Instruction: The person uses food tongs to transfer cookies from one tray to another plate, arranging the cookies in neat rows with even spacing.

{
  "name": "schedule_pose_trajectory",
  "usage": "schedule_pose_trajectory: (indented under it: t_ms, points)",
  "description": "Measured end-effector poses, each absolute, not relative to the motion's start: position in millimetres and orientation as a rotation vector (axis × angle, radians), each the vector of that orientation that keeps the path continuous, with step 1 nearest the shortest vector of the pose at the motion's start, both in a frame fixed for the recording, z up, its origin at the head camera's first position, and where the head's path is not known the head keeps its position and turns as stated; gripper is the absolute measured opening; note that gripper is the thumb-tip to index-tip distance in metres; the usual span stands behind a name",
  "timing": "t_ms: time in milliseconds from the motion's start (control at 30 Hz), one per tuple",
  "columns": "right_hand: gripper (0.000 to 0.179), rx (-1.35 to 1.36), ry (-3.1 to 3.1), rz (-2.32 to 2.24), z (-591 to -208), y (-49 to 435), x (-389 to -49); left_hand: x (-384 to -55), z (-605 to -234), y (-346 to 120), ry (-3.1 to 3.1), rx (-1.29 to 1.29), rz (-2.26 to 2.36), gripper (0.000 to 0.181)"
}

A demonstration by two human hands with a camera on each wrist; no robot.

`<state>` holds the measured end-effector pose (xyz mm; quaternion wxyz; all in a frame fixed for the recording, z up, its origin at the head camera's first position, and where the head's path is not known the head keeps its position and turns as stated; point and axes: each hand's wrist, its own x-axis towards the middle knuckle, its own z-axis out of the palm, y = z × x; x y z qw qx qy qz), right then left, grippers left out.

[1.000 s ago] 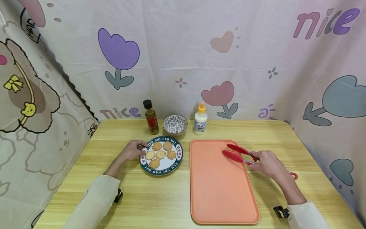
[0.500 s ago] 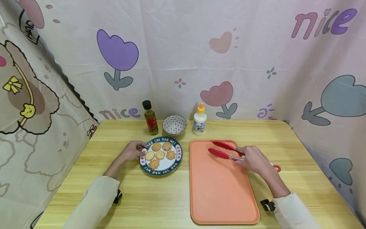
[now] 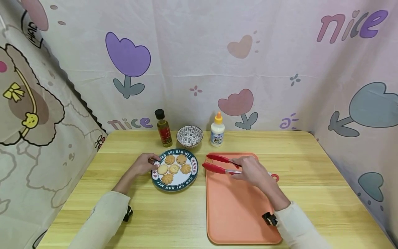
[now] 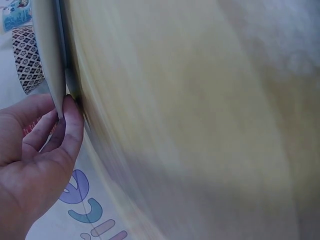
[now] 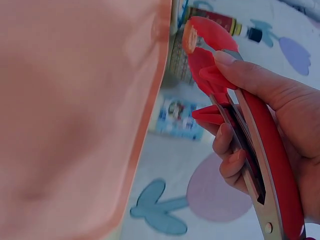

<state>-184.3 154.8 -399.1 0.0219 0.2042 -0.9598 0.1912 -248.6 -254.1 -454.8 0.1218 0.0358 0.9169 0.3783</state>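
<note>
My left hand (image 3: 145, 164) pinches the left rim of a green-edged plate (image 3: 174, 187) between thumb and fingers, as the left wrist view also shows. Several cookies (image 3: 174, 168) of different shapes lie on that plate. In my right hand (image 3: 252, 170) is a pair of red-tipped tongs (image 3: 219, 169), gripped around the handles. A cookie (image 5: 190, 39) sits between the tongs' red tips in the right wrist view. Those tips hover over the upper left edge of an orange tray (image 3: 239, 207), just right of the plate.
Behind the plate stand a dark-capped oil bottle (image 3: 165, 133), a patterned bowl (image 3: 189, 136) and a white bottle with a yellow cap (image 3: 217, 133). A printed cloth (image 3: 186, 52) hangs beyond the wooden table (image 3: 168, 218).
My right hand has moved left across the tray, carrying the tongs and cookie from the tray's right side to its left edge. The left hand and plate have stayed put.
</note>
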Motion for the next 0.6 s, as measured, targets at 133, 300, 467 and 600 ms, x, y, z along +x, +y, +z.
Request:
schedule_pose_trajectory:
  t_ms: [133,300,467,600]
  points:
    - [0.052,0.659,-2.973,0.595,-401.0,134.2,-183.7,-248.8,-454.9,-254.6,2.67,0.091,1.113,0.031]
    - [0.051,0.678,-3.007,0.643,-403.9,110.7,-183.2,-249.0,-455.2,-255.3,2.667,0.084,1.111,0.031]
    - [0.052,0.825,-2.945,0.53,-408.2,94.4,-183.2,-249.3,-455.4,-255.3,2.667,0.068,1.109,0.031]
    - [0.053,0.929,-2.897,0.48,-412.5,85.2,-182.9,-249.0,-455.0,-254.7,2.667,0.06,1.106,0.031]
